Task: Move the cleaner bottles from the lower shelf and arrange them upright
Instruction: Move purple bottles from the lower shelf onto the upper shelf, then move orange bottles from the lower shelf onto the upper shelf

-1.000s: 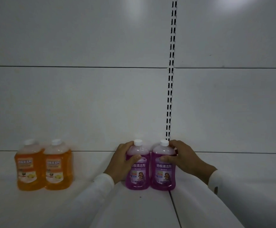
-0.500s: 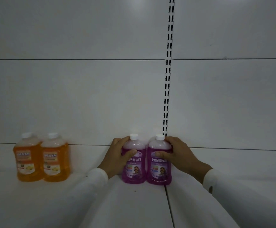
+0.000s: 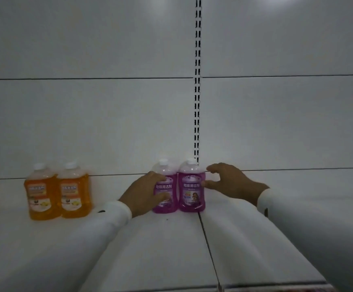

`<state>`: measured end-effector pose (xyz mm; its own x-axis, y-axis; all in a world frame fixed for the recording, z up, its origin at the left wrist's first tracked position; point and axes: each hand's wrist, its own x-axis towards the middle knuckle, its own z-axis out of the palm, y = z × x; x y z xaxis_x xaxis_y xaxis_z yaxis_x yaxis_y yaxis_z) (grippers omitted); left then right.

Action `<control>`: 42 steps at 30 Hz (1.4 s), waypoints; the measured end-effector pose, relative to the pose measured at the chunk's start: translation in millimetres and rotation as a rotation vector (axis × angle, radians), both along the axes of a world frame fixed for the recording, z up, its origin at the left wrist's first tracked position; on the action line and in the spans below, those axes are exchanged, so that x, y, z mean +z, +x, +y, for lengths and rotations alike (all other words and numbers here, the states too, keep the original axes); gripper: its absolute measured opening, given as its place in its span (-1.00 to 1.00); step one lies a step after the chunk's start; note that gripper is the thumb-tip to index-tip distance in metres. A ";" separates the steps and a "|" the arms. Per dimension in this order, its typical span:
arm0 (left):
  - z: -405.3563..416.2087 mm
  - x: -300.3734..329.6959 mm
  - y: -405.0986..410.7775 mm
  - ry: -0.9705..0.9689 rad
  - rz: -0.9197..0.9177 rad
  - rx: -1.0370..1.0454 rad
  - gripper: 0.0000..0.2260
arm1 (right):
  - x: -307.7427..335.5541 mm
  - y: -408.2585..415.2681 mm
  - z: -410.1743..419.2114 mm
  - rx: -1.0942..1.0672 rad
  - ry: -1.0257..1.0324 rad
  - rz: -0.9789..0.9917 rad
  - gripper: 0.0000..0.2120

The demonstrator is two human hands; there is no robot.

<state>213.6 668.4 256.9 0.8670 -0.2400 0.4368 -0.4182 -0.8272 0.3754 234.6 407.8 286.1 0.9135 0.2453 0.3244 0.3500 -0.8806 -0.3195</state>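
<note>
Standing upright and touching at centre frame, the two purple bottles (image 3: 178, 186) sit on the white shelf (image 3: 150, 249) against the back panel. The left hand (image 3: 144, 192) curls round the left one; the right hand (image 3: 228, 182) is apart from its bottle, fingers loosely spread, only the thumb perhaps touching. Two orange bottles (image 3: 58, 192) stand at lower left. This looks like the release step; next, probably letting go and fetching more.
</note>
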 end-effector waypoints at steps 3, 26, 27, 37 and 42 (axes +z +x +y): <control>-20.6 1.1 -26.3 0.112 0.086 -0.105 -0.55 | 5.3 -42.0 -12.2 -0.081 -0.067 0.013 -0.39; -345.2 -140.8 -209.1 0.227 0.273 -0.769 -0.63 | -118.1 -357.6 -279.3 -0.719 -0.002 0.250 -0.42; -359.8 -152.8 -211.5 0.242 0.294 -0.756 -0.61 | -129.4 -363.9 -294.0 -0.717 0.015 0.272 -0.43; -477.0 -231.9 -208.1 0.257 0.496 -0.597 -0.49 | -217.7 -365.4 -429.7 -0.666 0.095 0.407 -0.40; -529.0 -268.7 -171.4 0.256 0.523 -0.546 -0.52 | -255.8 -322.3 -486.6 -0.639 0.107 0.436 -0.42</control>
